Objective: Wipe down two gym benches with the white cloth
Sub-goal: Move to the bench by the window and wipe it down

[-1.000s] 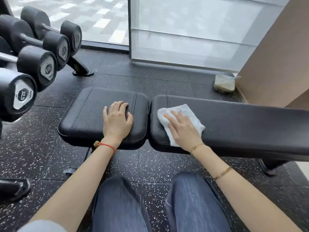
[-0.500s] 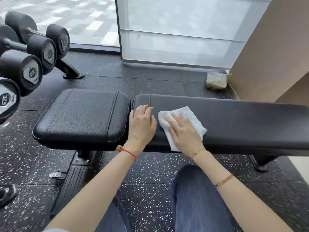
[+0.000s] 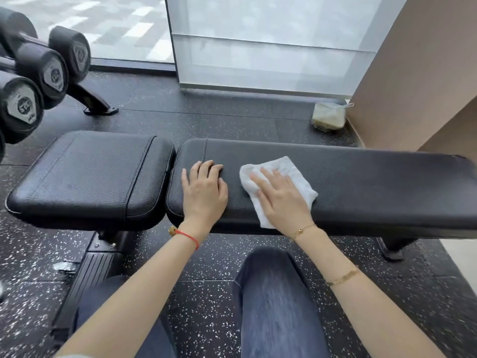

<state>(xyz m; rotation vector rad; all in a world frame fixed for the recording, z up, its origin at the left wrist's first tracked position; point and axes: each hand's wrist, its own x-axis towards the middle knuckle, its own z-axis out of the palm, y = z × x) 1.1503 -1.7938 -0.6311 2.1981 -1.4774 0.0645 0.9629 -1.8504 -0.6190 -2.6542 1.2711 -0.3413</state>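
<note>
A black padded gym bench stretches across the view, with a short seat pad (image 3: 87, 174) on the left and a long back pad (image 3: 374, 184) on the right. A white cloth (image 3: 286, 174) lies flat on the long pad near its left end. My right hand (image 3: 281, 200) presses on the cloth with straight, spread fingers. My left hand (image 3: 204, 189) rests flat on the bare long pad just left of the cloth, beside the gap between the pads.
A rack of black dumbbells (image 3: 31, 81) stands at the left. A pale bag (image 3: 329, 116) sits on the speckled floor by the beige wall (image 3: 423, 73). The bench's foot plate (image 3: 90, 270) and rear leg (image 3: 393, 250) stand on the floor near my knees.
My left hand has shifted right from the seat pad onto the long pad. My right hand has slid the cloth to the right along the long pad.
</note>
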